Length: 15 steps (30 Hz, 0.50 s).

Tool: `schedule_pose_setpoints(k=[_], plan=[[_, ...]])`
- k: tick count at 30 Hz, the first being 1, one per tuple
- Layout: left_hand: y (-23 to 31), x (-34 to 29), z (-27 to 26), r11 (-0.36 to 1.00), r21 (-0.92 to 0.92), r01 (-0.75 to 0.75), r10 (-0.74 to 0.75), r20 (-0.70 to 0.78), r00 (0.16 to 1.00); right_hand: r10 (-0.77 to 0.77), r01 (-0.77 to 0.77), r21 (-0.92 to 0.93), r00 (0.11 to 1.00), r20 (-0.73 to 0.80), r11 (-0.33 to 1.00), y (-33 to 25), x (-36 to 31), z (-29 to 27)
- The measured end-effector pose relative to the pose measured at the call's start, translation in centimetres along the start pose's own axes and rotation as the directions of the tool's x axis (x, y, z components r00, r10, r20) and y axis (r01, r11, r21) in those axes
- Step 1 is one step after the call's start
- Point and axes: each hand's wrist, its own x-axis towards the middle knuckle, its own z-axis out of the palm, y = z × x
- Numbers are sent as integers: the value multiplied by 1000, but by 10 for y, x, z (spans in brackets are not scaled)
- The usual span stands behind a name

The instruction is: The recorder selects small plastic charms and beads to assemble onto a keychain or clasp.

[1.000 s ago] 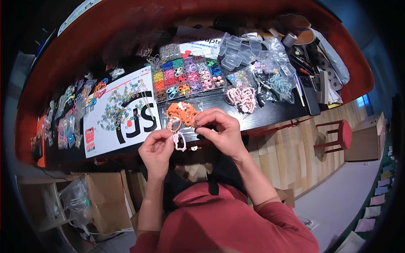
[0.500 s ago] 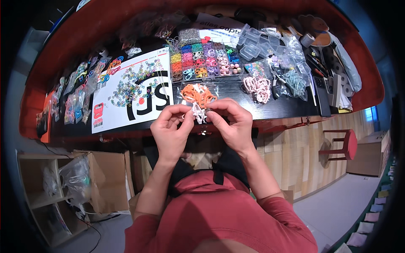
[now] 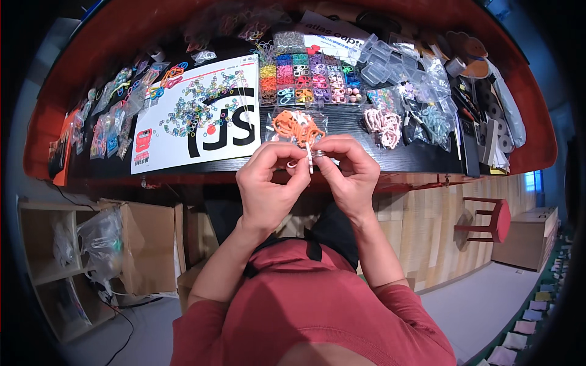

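My left hand [image 3: 271,183] and my right hand [image 3: 349,177] meet at the table's front edge, thumbs and forefingers pinched together. Between the fingertips is a slim white piece [image 3: 309,160], which looks like part of a plastic chain; my left fingers close on it. A silvery ring-shaped bit [image 3: 318,154] shows at my right fingertips, too small to make out fully. Just beyond the hands lies a bundle of orange plastic chain [image 3: 295,126] on a clear bag.
Small coloured rings [image 3: 201,110] lie scattered on a white sheet [image 3: 165,155] at left. A compartment box of colourful clasps [image 3: 302,82] stands behind. To the right are pink chain [image 3: 383,127], pale blue chain [image 3: 436,125] and clear plastic cases [image 3: 381,64]. A red stool [image 3: 499,221] stands on the floor.
Both hands have shifted a little to the right in the picture, along with the table view. The white piece, bunched before, now shows as a slim upright strip between the fingertips.
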Motion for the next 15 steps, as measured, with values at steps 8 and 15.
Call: schedule_pose_setpoints(k=[8, 15], plan=[[0, 0, 3, 994, 103, -47, 48, 0, 999, -134, 142, -214, 990, 52, 966, -2, 0, -7], [0, 2, 3, 975, 182, -124, 126, 4, 992, -118, 124, -204, 992, 41, 971, -4, -3, -7]])
